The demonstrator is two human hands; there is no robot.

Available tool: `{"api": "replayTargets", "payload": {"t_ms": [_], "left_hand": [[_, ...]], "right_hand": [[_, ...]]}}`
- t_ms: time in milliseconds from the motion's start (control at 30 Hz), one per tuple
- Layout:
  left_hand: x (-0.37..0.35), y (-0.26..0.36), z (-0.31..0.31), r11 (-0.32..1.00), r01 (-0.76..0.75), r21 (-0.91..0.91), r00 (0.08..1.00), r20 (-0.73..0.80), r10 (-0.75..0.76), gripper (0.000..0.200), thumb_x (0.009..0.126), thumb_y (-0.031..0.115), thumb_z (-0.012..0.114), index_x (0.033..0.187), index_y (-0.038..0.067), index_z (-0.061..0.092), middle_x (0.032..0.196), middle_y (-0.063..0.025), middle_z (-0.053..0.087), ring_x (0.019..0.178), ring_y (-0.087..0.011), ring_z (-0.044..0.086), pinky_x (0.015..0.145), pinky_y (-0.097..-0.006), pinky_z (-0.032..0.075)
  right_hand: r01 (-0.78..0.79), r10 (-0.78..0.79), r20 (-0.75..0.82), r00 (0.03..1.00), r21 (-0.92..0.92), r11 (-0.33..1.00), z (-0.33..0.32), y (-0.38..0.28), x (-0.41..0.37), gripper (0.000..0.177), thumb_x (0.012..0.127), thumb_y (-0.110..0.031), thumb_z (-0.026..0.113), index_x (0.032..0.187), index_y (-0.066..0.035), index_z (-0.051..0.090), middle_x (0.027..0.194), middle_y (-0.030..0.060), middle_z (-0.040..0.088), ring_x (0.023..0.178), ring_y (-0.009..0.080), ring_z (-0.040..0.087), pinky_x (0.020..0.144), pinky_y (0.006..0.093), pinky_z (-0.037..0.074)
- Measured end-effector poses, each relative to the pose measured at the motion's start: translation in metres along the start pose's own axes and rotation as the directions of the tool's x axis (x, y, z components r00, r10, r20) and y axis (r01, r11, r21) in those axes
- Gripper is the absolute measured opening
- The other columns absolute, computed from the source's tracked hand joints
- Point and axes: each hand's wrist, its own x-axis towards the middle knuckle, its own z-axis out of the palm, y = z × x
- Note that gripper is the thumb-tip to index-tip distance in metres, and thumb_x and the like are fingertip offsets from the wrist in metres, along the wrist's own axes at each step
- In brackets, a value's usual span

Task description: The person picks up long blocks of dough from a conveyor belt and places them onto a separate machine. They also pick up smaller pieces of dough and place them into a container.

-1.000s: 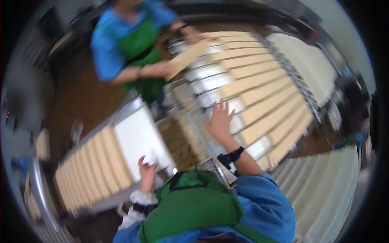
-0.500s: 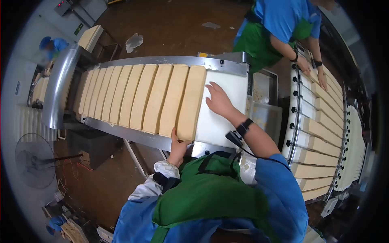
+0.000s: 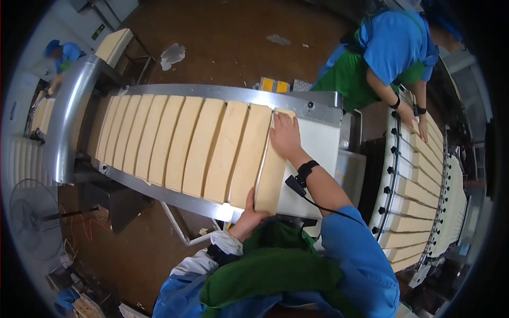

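Both my hands are at the endmost pale beige slab (image 3: 271, 177) on the white conveyor belt (image 3: 326, 139). My left hand (image 3: 249, 220) grips its near end, with the thumb up along the left edge and the other fingers partly hidden. My right hand (image 3: 287, 137) lies over the far end, fingers close together on top and the thumb near the left edge. A narrow gap parts this slab from the neighbouring slab (image 3: 249, 151). Several more such slabs lie side by side to the left. A black strap with a small device (image 3: 297, 184) is on my right wrist.
Metal side rails (image 3: 212, 93) border the belt. A steel hood (image 3: 77, 122) spans its left end. On the right, a co-worker (image 3: 395, 47) leans over a second conveyor with slabs (image 3: 411, 217). A pale bin (image 3: 350, 169) stands between the conveyors.
My right hand has gone from above the bare belt onto the endmost slab's far end. My left hand stays at the near end. The view has shifted, and the co-worker leans further right.
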Motion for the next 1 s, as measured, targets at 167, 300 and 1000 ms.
{"api": "replayTargets", "payload": {"t_ms": [167, 300, 1000], "left_hand": [[0.001, 0.01, 0.01, 0.992, 0.104, -0.078, 0.995, 0.014, -0.103, 0.109, 0.078, -0.009, 0.064, 0.155, 0.026, -0.004, 0.105, -0.0124, 0.06, 0.068, -0.0156, 0.059, 0.056, -0.0268, 0.05], [0.008, 0.002, 0.016, 0.999, 0.03, 0.01, 1.0, 0.001, -0.03, 0.111, 0.076, -0.012, 0.064, 0.156, 0.024, -0.005, 0.102, -0.0136, 0.06, 0.065, -0.0143, 0.057, 0.054, -0.026, 0.047], [0.078, 0.006, 0.047, 0.14, -0.125, 0.982, 0.907, 0.056, 0.418, 0.081, 0.056, 0.033, 0.085, 0.126, 0.015, 0.049, 0.096, -0.0218, 0.068, 0.092, -0.0415, 0.066, 0.082, -0.0465, 0.053]], "right_hand": [[-0.122, 0.125, 0.036, 0.992, -0.078, 0.989, -0.009, 0.002, 0.031, 0.046, 0.073, -0.028, 0.063, 0.11, -0.002, 0.058, 0.108, 0.0141, 0.057, 0.11, 0.029, 0.051, 0.097, 0.0505, 0.034], [-0.177, 0.182, 0.127, 0.975, -0.046, 0.983, -0.017, 0.015, 0.023, 0.053, 0.069, -0.033, 0.065, 0.109, 0.001, 0.061, 0.111, 0.0162, 0.057, 0.111, 0.03, 0.051, 0.097, 0.0468, 0.035], [-0.45, 0.436, 0.12, 0.892, 0.137, 0.883, -0.123, 0.116, -0.248, 0.06, 0.066, -0.019, 0.074, 0.123, -0.026, 0.057, 0.102, 0.022, 0.057, 0.092, 0.0404, 0.061, 0.077, 0.0468, 0.052]]}}
